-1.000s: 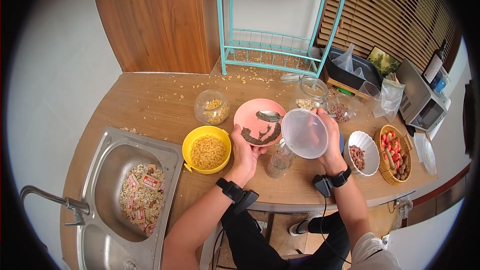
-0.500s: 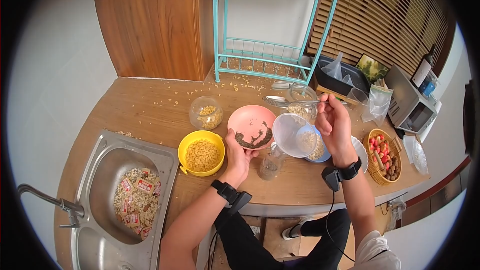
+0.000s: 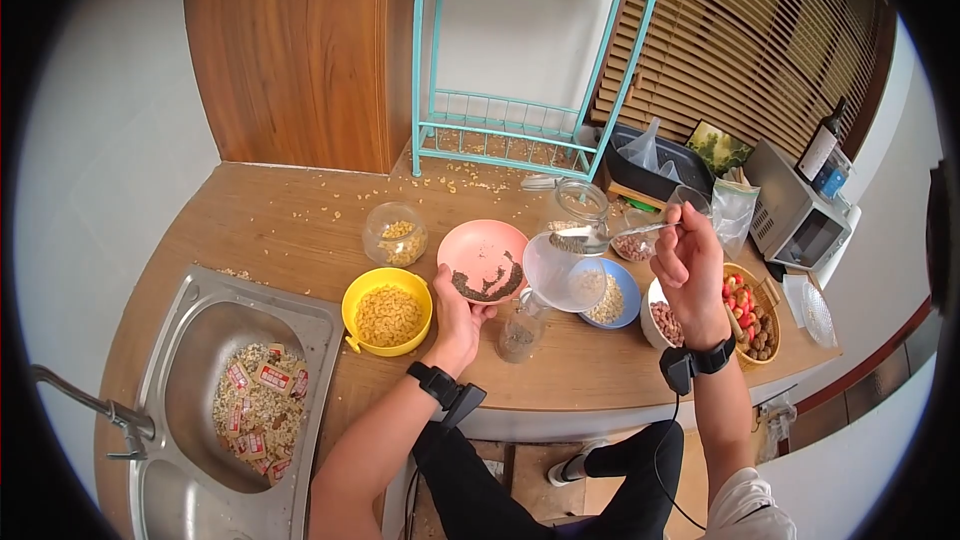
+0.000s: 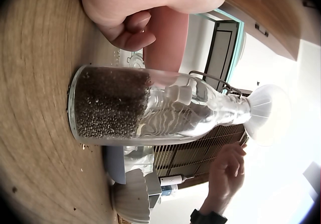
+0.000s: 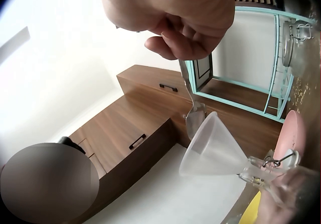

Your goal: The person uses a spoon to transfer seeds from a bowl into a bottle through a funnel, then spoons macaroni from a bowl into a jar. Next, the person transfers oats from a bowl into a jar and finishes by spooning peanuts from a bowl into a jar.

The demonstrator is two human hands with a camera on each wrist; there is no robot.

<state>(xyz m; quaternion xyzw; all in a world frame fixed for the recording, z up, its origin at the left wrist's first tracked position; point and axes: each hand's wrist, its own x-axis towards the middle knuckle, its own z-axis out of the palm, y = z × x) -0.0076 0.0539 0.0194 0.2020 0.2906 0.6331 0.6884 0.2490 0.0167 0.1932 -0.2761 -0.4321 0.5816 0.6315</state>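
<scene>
My left hand (image 3: 458,328) holds the pink plate (image 3: 482,246) by its near edge; small dark seeds lie along its near side. Right beside it stands a clear swing-top glass bottle (image 4: 110,106), its lower part filled with the same seeds. A translucent funnel (image 5: 213,151) sits in the bottle's neck. The fingers and thumb of my right hand (image 3: 690,270) pinch the handle of a metal spoon (image 3: 578,240). That spoon is over the funnel's mouth in the head view, and its bowl tips down at the rim in the right wrist view.
A yellow bowl of macaroni (image 3: 390,314) and a round glass jar (image 3: 396,236) stand left of the plate. To the right are a blue plate of oats (image 3: 628,292), a white fluted bowl (image 3: 655,320) and a wicker basket (image 3: 765,290). The sink (image 3: 190,330) lies far left.
The spoon, first down at the pink plate with seeds on it, has lifted and moved right to the funnel, its bowl now tilted. The left hand keeps its hold on the plate.
</scene>
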